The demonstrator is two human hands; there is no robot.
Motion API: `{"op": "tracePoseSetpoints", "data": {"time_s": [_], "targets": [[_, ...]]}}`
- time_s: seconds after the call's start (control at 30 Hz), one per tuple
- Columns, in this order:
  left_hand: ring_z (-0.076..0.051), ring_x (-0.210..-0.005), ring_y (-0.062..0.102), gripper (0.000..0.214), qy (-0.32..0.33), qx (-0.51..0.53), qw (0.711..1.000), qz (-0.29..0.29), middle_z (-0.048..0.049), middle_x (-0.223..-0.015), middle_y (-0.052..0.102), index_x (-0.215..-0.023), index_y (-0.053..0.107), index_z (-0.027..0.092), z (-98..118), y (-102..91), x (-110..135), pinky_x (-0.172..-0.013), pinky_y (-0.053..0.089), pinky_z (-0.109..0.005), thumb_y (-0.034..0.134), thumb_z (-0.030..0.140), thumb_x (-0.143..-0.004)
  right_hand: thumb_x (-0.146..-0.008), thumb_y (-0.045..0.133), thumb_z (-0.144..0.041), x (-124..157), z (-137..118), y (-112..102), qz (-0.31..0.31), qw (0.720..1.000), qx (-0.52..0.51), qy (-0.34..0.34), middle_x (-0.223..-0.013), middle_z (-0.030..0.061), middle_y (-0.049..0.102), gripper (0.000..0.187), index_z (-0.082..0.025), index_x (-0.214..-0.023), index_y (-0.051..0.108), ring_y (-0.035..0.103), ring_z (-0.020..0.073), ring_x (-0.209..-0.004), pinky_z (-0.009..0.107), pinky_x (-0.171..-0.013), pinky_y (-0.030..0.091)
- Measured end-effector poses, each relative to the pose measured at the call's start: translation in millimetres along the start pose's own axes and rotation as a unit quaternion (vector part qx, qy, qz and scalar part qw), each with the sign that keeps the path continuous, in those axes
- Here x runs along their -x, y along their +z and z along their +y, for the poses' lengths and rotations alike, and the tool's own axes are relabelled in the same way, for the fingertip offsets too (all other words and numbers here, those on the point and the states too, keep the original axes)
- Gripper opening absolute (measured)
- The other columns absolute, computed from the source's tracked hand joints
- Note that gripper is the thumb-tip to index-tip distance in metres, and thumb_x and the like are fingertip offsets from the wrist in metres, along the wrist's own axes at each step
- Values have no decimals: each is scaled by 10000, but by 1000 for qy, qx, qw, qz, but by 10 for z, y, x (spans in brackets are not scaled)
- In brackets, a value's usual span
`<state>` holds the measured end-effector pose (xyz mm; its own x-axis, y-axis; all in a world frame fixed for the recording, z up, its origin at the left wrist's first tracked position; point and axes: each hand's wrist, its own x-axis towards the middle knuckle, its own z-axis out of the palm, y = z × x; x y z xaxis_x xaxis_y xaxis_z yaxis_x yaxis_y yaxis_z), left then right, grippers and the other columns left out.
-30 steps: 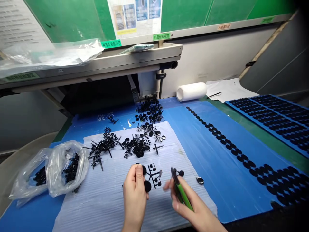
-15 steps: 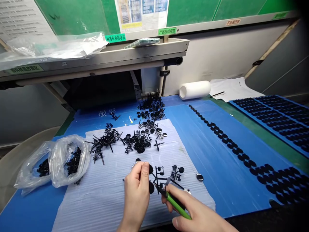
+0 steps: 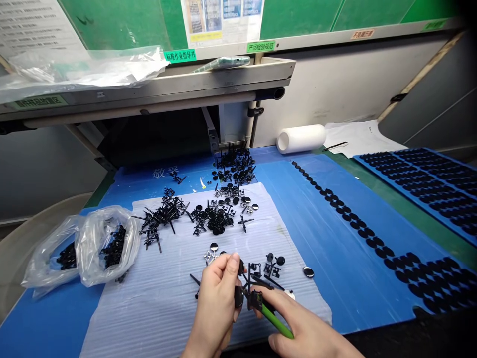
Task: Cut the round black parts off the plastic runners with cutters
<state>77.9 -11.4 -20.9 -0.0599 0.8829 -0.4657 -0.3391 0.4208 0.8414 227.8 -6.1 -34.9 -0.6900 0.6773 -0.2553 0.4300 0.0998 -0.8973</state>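
Black sprue [image 3: 249, 279] is pinched in left hand [image 3: 218, 293], right hand [image 3: 300, 318] gripping green-handled cutters [image 3: 270, 317] by its lower disc [image 3: 238, 297], over pale sheet [image 3: 149, 298].

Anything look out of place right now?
One glossy disc lies alone at the right edge of the white sheet, apart from the rows of discs; a pale scrap on the blue mat looks stray.

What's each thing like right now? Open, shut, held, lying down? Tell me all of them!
Left hand: closed on a black piece
Black piece: held
Right hand: closed around the cutters
Green-handled cutters: held, blades too unclear to tell
Clear bags: open, filled with black bits
White roll: lying sideways
Lone disc: lying loose
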Motion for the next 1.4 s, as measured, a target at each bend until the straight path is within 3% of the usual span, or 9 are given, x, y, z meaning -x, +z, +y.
{"op": "tracePoseSetpoints", "data": {"time_s": [0.2,0.43,0.57,0.83,1.0,1.17,1.3,1.4], "targets": [[-10,-287,195,310,-19,31,999,-34,103,-413,277,-631,397,172,33,0,8,-245,152,-113,441,440,-781,-481,390,-61,-38,7,-4,-31,999,27,-25,-1016,53,533,715,-195,-1182,425,492,218,-920,320,-845,368],[-4,-274,179,311,-12,35,999,-29,107,-391,268,-621,389,171,94,-35,-9,-250,147,-111,432,428,-791,-482,374,-79,-51,64,80,9,999,39,-22,-1017,87,525,727,-139,-1207,385,475,238,-972,344,-859,371],[-13,-292,204,312,-18,34,998,-41,96,-415,291,-630,410,169,95,-48,-17,-243,150,-113,437,440,-783,-478,373,-77,-84,32,82,23,997,52,-51,-1099,83,497,719,-162,-1192,394,445,239,-1027,318,-851,383],[-14,-278,207,299,-35,40,997,-53,95,-405,290,-632,435,170,91,-62,-49,-240,142,-117,447,430,-780,-456,345,-69,-116,46,93,36,995,59,-72,-947,30,542,671,-201,-1106,447,504,197,-856,278,-780,403],[-9,-277,178,308,-51,55,995,-62,101,-394,273,-609,392,178,95,-58,-55,-246,129,-117,446,428,-780,-461,349,-97,-115,72,96,37,993,96,-53,-823,30,547,514,-188,-939,517,507,201,-772,271,-722,411],[-11,-303,136,314,-60,61,994,-63,106,-420,237,-595,341,190,94,-67,-42,-250,113,-121,460,418,-776,-501,356,-95,-104,128,91,44,990,115,-61,-796,33,535,425,-188,-893,491,495,195,-735,270,-696,407],[-10,-264,158,314,-37,39,998,-41,110,-353,245,-600,368,181,100,-71,-28,-263,91,-137,438,424,-788,-521,352,-104,-97,171,109,58,988,131,-64,-703,29,510,312,-186,-790,487,493,199,-706,272,-645,415],[-3,-251,157,323,-16,29,999,-18,113,-311,234,-584,380,169,112,-63,-25,-282,76,-146,441,407,-794,-511,344,-101,-112,169,119,79,986,131,-62,-734,33,515,332,-183,-806,474,493,197,-715,274,-645,422]]}}
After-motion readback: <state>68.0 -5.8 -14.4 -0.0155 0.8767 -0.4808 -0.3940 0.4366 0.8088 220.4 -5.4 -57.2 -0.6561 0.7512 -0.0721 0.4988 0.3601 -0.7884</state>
